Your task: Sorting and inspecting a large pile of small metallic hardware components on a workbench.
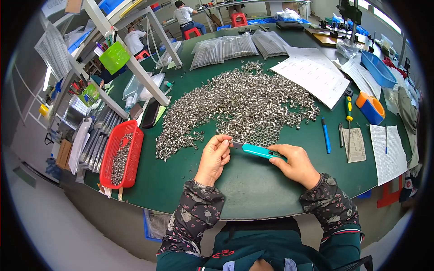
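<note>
My right hand (296, 163) is closed around the turquoise handle of a utility knife (257, 150), its blade pointing left. My left hand (214, 159) pinches a small metal ring (230, 141) between thumb and fingertips, right at the blade's tip; the fingers partly cover it. Just beyond both hands spreads a wide heap of small silvery metal rings (244, 99). Nearest to me, some of them lie in a flat single layer. A red plastic basket (138, 156) with more rings inside stands left of my left hand.
The green table (262, 189) carries bagged metal tubes (224, 50) at the back and paper sheets (314, 74) at right. A blue marker (326, 135), a yellow screwdriver (348, 108) and a tape dispenser (371, 108) lie rightward. A shelf post (140, 70) rises at left; people sit far off.
</note>
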A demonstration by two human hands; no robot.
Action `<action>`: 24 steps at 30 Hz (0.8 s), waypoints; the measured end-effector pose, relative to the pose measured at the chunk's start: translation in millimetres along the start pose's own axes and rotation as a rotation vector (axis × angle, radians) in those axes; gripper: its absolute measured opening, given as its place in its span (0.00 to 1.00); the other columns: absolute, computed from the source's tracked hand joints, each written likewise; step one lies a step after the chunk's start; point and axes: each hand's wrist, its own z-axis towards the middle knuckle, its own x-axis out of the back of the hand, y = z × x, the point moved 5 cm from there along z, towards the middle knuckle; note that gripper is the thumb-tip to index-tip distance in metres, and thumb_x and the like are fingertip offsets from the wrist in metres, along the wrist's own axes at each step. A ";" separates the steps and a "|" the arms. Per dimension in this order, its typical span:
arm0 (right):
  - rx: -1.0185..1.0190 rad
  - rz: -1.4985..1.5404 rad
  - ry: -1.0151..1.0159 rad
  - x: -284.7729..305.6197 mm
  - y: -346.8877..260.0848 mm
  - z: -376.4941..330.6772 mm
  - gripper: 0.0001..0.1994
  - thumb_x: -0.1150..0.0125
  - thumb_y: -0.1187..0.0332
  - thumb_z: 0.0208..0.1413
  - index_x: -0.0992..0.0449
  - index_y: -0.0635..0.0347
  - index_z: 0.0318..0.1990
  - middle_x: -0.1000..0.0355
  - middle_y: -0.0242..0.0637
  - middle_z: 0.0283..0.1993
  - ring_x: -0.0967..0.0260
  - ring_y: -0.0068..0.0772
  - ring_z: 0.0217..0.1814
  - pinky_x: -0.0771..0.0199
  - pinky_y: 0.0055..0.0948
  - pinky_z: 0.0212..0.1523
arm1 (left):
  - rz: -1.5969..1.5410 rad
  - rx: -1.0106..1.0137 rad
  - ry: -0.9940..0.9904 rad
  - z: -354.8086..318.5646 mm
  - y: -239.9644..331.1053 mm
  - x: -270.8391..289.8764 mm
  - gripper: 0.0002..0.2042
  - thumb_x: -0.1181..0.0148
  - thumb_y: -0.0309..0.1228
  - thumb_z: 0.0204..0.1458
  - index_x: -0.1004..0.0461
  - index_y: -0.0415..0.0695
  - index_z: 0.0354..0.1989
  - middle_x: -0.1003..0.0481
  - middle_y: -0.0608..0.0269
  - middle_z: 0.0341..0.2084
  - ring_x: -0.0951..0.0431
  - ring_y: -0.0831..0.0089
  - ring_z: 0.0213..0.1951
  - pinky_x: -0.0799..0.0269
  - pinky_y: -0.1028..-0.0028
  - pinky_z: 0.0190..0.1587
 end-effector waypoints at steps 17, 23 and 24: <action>0.178 -0.340 0.155 -2.6 -21.6 -8.5 0.14 0.39 0.68 0.43 0.28 0.58 0.40 0.33 0.37 0.24 0.34 0.39 0.26 0.34 0.36 0.26 | 0.289 -0.096 0.105 -3.9 1.3 -1.2 0.05 0.49 0.26 0.54 0.31 0.39 0.37 0.33 0.71 0.22 0.46 0.90 0.15 0.52 0.87 0.14; 0.106 -0.265 0.152 1.6 -15.3 -7.5 0.13 0.40 0.67 0.45 0.29 0.58 0.40 0.33 0.38 0.25 0.33 0.41 0.27 0.34 0.37 0.26 | 0.133 -0.069 0.143 -1.7 -1.0 7.5 0.06 0.49 0.26 0.55 0.31 0.39 0.38 0.31 0.67 0.25 0.44 0.90 0.16 0.50 0.88 0.14; 0.056 -0.195 0.090 -1.9 -10.1 -7.3 0.13 0.41 0.66 0.46 0.28 0.58 0.40 0.32 0.39 0.26 0.32 0.42 0.28 0.34 0.38 0.27 | 0.117 -0.067 0.133 -0.9 -1.3 6.7 0.06 0.50 0.26 0.55 0.31 0.39 0.38 0.31 0.67 0.26 0.44 0.90 0.16 0.49 0.88 0.15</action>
